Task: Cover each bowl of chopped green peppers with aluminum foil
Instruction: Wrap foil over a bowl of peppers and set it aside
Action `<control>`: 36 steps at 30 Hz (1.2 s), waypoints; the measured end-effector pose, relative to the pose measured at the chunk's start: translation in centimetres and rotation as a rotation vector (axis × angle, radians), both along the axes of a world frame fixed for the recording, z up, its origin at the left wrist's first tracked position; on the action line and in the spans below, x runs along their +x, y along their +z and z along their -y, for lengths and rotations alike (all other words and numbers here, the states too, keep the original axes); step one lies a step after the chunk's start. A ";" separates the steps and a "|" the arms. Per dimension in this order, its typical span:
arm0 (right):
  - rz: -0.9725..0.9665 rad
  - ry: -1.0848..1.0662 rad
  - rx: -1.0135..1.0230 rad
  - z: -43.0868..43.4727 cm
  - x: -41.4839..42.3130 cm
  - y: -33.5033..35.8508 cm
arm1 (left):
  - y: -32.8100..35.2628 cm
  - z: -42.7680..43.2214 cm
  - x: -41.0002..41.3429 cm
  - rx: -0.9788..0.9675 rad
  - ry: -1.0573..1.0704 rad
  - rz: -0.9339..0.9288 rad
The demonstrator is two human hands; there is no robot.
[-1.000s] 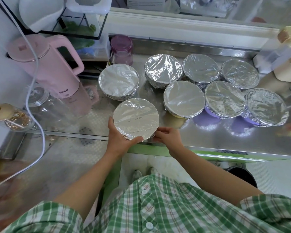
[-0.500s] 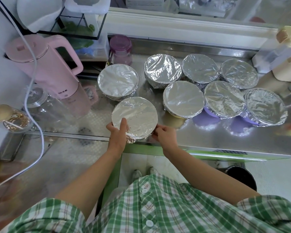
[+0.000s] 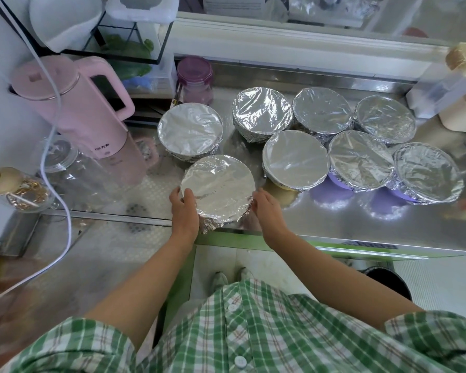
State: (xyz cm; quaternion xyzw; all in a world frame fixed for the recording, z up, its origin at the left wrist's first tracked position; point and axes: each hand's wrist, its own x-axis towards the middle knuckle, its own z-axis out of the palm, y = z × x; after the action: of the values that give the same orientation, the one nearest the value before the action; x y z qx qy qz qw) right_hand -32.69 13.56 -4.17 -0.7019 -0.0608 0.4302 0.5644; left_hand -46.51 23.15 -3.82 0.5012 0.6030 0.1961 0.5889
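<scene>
Left hand and right hand, fingers seemingly curled, cup the foiled bowl beside the pink kettle; crimp its loose skirt evenly.

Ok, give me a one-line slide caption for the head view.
Left hand and right hand cup the foil-wrapped near bowl on the counter; seven covered bowls stand behind.

we can read no text for certain. the pink kettle, at about ten o'clock, bears a short dark line of print low on its front, too small to make out. a printed sheet at twelve o'clock is blurred too.
</scene>
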 end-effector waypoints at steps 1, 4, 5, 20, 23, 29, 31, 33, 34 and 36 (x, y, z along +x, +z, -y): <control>-0.017 0.000 0.002 -0.3 -0.4 0.0 | 0.1 0.1 0.1 -0.008 -0.003 0.017; -0.042 0.025 -0.017 -0.1 -1.2 0.1 | 0.6 0.5 0.3 -0.016 0.031 -0.001; -0.061 0.045 -0.016 0.1 -1.0 0.1 | 0.6 0.4 0.3 -0.005 0.033 -0.018; 0.075 0.272 -0.066 -1.9 2.8 0.0 | 0.3 -0.5 -0.5 0.013 0.028 -0.034; 0.110 0.241 -0.058 -2.0 2.8 0.8 | 0.3 -0.3 -0.4 0.011 0.013 -0.042; -0.057 0.305 -0.095 -1.4 3.0 3.2 | 0.5 -0.9 -0.8 0.035 0.017 -0.060; -0.104 0.315 -0.083 -1.5 3.8 3.7 | 0.5 -1.1 -0.9 0.038 0.013 -0.071; -0.086 0.296 -0.075 -1.8 3.6 3.9 | 0.6 -1.0 -0.8 0.043 0.009 -0.070; -0.049 0.303 -0.076 -1.8 3.3 3.8 | 0.6 -0.9 -0.6 0.044 0.008 -0.071; -0.025 0.336 -0.096 -1.9 3.0 2.9 | 0.6 -0.7 -0.4 0.050 0.015 -0.076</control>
State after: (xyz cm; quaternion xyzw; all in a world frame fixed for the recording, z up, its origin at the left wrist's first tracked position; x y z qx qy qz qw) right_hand -29.67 15.50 -1.23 -0.7025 -0.1498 0.5296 0.4513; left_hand -46.90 23.87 -3.20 0.5181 0.6237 0.1963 0.5514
